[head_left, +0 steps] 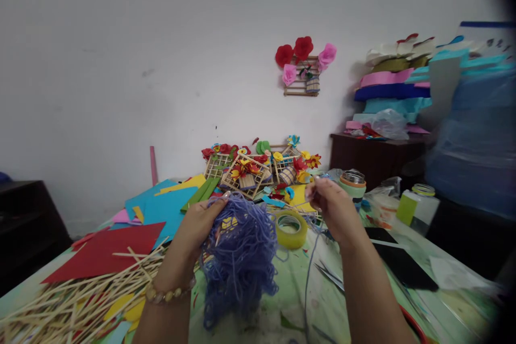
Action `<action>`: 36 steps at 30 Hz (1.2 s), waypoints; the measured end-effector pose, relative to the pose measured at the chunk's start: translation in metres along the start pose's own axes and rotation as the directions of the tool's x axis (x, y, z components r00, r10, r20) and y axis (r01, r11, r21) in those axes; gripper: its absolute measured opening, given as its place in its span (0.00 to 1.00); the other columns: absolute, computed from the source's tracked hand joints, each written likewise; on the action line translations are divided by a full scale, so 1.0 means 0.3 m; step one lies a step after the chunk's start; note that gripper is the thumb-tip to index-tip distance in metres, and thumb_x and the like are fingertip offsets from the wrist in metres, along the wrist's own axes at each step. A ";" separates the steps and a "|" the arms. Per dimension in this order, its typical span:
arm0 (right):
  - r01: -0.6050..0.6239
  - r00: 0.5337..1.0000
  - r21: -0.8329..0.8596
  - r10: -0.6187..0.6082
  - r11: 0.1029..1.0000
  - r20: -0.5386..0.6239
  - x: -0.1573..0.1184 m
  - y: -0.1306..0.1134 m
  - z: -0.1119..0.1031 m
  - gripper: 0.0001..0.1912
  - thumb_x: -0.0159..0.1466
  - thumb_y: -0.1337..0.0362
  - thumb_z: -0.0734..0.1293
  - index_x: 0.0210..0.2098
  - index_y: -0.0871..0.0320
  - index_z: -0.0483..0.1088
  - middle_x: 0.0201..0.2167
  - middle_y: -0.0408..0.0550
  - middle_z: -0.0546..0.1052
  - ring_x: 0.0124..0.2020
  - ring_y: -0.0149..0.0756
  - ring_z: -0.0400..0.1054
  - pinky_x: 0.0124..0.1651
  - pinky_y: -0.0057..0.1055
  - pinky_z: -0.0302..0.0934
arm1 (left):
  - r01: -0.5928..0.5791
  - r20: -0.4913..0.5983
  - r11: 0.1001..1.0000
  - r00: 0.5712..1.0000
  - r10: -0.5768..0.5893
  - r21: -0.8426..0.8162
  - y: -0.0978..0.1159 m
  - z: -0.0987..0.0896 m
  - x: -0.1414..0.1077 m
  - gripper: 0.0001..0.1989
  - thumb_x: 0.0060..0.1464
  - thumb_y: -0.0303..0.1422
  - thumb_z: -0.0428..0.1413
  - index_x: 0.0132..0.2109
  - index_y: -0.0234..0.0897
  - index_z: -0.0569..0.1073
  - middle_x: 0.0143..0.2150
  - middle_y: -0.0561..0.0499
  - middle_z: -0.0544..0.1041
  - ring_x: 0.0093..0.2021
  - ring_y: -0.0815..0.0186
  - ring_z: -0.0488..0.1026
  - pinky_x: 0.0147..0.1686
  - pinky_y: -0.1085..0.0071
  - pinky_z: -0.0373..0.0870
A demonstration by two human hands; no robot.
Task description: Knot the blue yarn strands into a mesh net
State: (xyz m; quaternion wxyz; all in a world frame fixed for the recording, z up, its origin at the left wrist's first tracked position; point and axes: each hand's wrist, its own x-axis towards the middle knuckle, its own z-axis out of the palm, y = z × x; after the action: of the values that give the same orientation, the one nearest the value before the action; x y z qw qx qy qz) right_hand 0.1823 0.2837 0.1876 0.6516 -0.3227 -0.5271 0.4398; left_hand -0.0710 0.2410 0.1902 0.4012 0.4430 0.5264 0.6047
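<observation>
The left fingers (pixel 220 202) grip the purple yarn tangle (pixel 242 247) above the bench (pixel 282 293); the right fingers (pixel 317 189), pinched together, seem to hold a thin strand (pixel 307 279) beside it. Teasing out yarn looks in hand, calling for light tension between both.

Tangled purple yarn (pixel 242 252) in left hand (pixel 207 217)

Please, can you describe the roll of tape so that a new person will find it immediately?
On the green-covered table, find the tangle of purple yarn in the left hand. Just right of it, before the right hand, sits the roll of tape. It is a thick yellow ring with an open centre, unlike the flat yellow paper behind it.
</observation>
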 end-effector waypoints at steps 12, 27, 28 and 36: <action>0.655 0.755 -0.523 -0.435 0.546 0.491 -0.200 -0.067 0.214 0.05 0.59 0.65 0.66 0.33 0.52 0.74 0.50 0.48 0.69 0.53 0.41 0.58 0.56 0.41 0.54 | -0.093 0.077 0.939 0.994 0.071 0.332 0.007 0.029 -0.030 0.18 0.45 0.46 0.55 0.25 0.34 0.71 0.16 0.53 0.70 0.16 0.68 0.64 0.16 0.75 0.57; 0.506 0.862 -0.636 -0.315 0.582 0.398 -0.198 -0.005 0.261 0.06 0.56 0.68 0.67 0.34 0.55 0.74 0.52 0.49 0.67 0.56 0.41 0.55 0.58 0.41 0.52 | -0.093 0.127 0.945 0.990 0.056 0.314 0.002 0.032 -0.032 0.19 0.44 0.48 0.54 0.27 0.34 0.71 0.16 0.54 0.70 0.15 0.68 0.64 0.16 0.75 0.58; 0.488 0.870 -0.608 -0.290 0.626 0.400 -0.197 -0.002 0.263 0.05 0.55 0.68 0.67 0.32 0.55 0.73 0.52 0.48 0.67 0.56 0.41 0.56 0.58 0.41 0.52 | -0.097 0.122 0.943 0.991 0.061 0.317 0.004 0.032 -0.034 0.19 0.44 0.48 0.55 0.26 0.34 0.70 0.16 0.54 0.69 0.15 0.69 0.63 0.15 0.75 0.57; 0.161 0.881 -0.274 -0.013 0.948 0.472 -0.190 -0.014 0.247 0.12 0.50 0.62 0.73 0.27 0.56 0.64 0.53 0.48 0.65 0.57 0.38 0.58 0.59 0.38 0.49 | -0.108 0.092 0.933 0.992 0.081 0.344 0.004 0.023 -0.021 0.18 0.44 0.48 0.55 0.22 0.35 0.68 0.14 0.56 0.67 0.13 0.72 0.59 0.13 0.76 0.53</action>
State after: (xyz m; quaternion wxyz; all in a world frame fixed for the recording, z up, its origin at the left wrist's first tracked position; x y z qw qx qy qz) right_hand 0.1081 0.2267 0.1859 0.4681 -0.2803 -0.7432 0.3873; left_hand -0.0626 0.2369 0.1911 0.3065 0.5547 0.5876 0.5031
